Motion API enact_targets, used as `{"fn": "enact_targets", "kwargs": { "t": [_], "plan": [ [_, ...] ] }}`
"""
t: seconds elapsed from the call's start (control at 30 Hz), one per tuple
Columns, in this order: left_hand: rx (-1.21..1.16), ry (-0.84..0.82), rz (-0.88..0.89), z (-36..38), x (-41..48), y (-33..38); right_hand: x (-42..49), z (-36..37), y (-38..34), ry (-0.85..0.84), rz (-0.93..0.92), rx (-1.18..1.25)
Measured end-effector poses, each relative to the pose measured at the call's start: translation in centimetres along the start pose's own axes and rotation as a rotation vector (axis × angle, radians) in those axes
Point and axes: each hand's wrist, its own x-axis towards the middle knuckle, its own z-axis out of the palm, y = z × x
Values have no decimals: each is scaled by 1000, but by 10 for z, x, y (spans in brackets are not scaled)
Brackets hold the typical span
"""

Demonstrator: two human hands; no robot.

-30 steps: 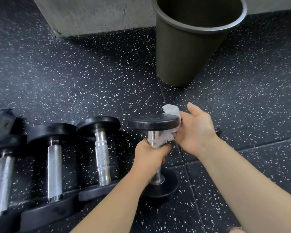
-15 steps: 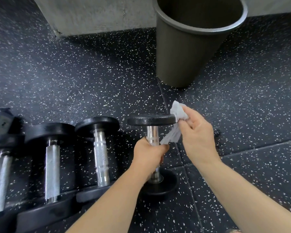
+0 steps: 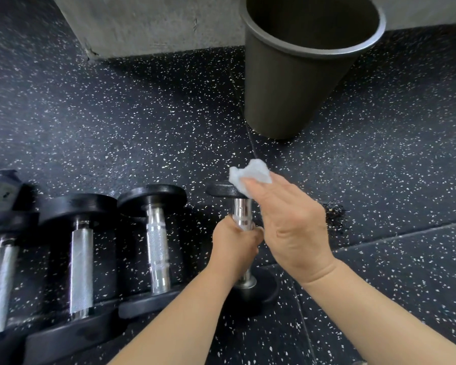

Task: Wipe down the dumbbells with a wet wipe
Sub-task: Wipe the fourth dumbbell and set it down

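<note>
Dumbbell [image 3: 244,233] stands on end on the floor [image 3: 142,127], left of the bin [image 3: 287,101], your left hand [image 3: 234,246] clamped round its handle. Your right hand [image 3: 292,222], nearer the top plate, has fingers [image 3: 258,189] pressing the wipe [image 3: 248,176] down onto it; I judge the next stroke runs across that plate.

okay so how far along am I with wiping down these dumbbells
In hand: your left hand grips the handle of the rightmost dumbbell while your right hand presses the wet wipe on its top plate. Done: nothing shows for certain. Possibly left: three dumbbells lying in a row beside it; whether they are already wiped cannot be told.
</note>
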Motion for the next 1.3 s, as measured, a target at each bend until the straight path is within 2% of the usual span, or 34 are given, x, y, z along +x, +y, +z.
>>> {"fn": "enact_targets", "kwargs": {
  "t": [0.1,0.17,0.23,0.4,0.53,0.63,0.67,0.77,0.83,0.93,1.07,1.2,1.3],
  "plan": [
    [88,-8,61,-2,0,0,16,6,-4,-103,-186,-38],
    [32,-41,14,-4,1,2,21,1,1,-166,-242,-45],
    [-21,-76,-51,-6,4,1,16,-10,12,-208,-220,-18],
    [-103,-97,-117,-11,6,-3,-10,-24,32,-184,-116,3],
    [-20,-70,-60,-7,5,-3,3,-22,19,-198,-145,47],
    [-1,-85,3,-3,1,-3,25,-22,4,-330,-181,64],
    [-12,-102,17,-1,0,-3,33,-24,0,-418,-141,69],
    [9,-152,32,3,-1,-6,57,-32,2,-709,139,128],
    [71,-173,46,4,-1,-8,71,-35,5,-823,245,176],
    [131,-221,94,5,-4,-9,87,-34,1,-936,302,169],
    [178,-248,128,7,-6,-11,96,-27,9,-993,431,201],
    [145,-260,93,10,-6,-12,92,-23,24,-945,615,298],
    [114,-279,80,9,-10,-11,86,-19,37,-939,688,309]
  ]
}}
